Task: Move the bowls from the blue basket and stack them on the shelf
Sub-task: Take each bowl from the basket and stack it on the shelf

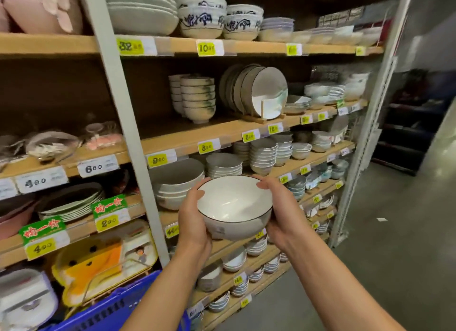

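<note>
Bowl (pixel 234 207), white inside with a thin dark rim and a pale grey outer wall, held in the air between both hands in front of the shelf (pixel 182 138). Its mouth faces upward and tips toward the camera, so that the whole inner surface shows and the foot points down and away. The bowl is round and has no long axis; the rim reads as a wide oval running left to right. A small label (pixel 219 229) sits low on the outer wall at the left. The left hand (pixel 192 214) grasps the left side, its thumb lying over the rim and its palm against the wall. The right hand (pixel 278 214) grasps the right side in the same way, thumb on the rim and fingers curled under the wall. Directly behind the bowl, on a lower shelf board, stands a stack of large pale bowls (pixel 176 182), with a stack of shallower grey bowls (pixel 223 164) just beside it to the right. Higher boards carry a stack of green-marked bowls (pixel 198 98) and plates set on edge in a wooden rack (pixel 261 91). Yellow price tags (pixel 208 146) line the board edges. The blue basket (pixel 111 308) lies at the lower left, under the left forearm; its contents cannot be seen.
</note>
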